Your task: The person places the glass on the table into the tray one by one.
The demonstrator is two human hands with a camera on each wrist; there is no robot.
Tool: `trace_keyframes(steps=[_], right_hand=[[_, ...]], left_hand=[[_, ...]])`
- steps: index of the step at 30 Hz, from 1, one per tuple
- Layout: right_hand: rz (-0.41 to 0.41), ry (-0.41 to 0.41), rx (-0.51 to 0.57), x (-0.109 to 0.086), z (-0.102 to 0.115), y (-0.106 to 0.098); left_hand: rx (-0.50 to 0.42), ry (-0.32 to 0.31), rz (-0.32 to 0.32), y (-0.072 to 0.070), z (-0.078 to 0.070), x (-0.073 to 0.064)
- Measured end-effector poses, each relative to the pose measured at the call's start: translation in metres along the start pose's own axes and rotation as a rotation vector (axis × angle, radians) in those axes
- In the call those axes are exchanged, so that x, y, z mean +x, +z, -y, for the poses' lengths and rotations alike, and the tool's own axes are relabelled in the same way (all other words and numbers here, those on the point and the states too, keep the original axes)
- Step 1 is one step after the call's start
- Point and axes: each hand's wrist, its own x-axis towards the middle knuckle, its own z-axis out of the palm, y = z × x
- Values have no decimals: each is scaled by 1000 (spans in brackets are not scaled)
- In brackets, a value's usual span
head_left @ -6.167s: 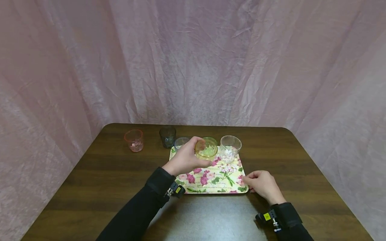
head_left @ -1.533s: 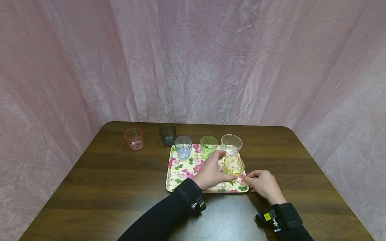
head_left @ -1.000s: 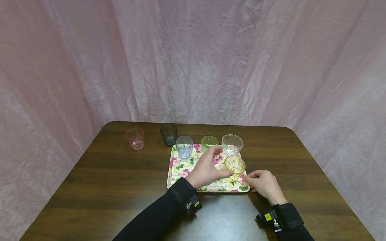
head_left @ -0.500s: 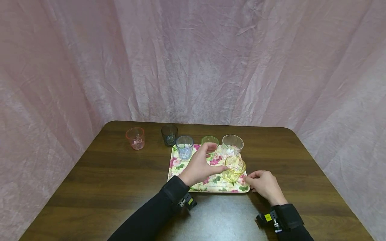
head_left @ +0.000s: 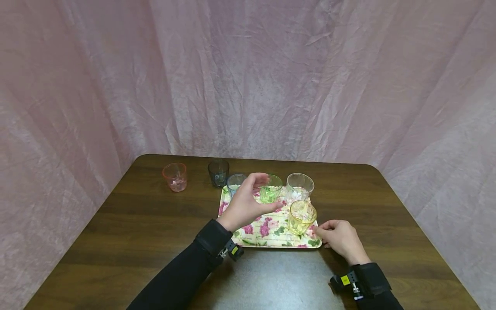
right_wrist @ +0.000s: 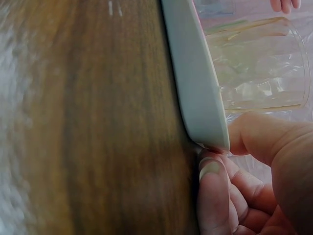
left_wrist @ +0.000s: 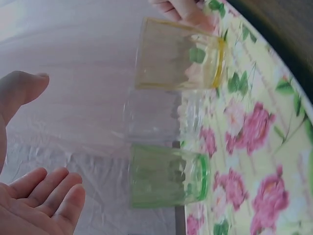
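In the head view a floral tray [head_left: 277, 230] bears several tumblers. Yellow glass [head_left: 302, 218] stands at its front right, clear glass [head_left: 300, 188] behind it, green glass [head_left: 273, 191] left of that. A blue glass [head_left: 234, 182] at the back left is partly hidden by my left hand [head_left: 248, 202]. That hand, thumb and fingers spread, is nearest the green glass; the left wrist view shows a gap between its fingers and the green glass [left_wrist: 168, 177]. My right hand [head_left: 339, 239] pinches the tray's front right corner, thumb and fingers at the tray rim [right_wrist: 215, 115] in the right wrist view.
On the brown wooden table [head_left: 128, 241], left of the tray, stand a red-rimmed pink glass [head_left: 176, 178] and a dark grey glass [head_left: 218, 174]. A pink curtain [head_left: 248, 82] hangs behind the table's far edge.
My left hand had held the yellow glass over the tray's back, set it at the front right and let go. Since then it has drawn back leftward toward the green glass. Right hand stays.
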Motion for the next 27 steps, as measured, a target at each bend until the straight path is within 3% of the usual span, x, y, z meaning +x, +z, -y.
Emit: trace_keyframes(steps=[10, 27], right_hand=[[-9, 0, -13, 0, 1, 1], [-18, -4, -8, -1, 1, 1]], left_hand=[[-30, -13, -46, -28, 2, 1], [1, -44, -141, -74, 16, 4]])
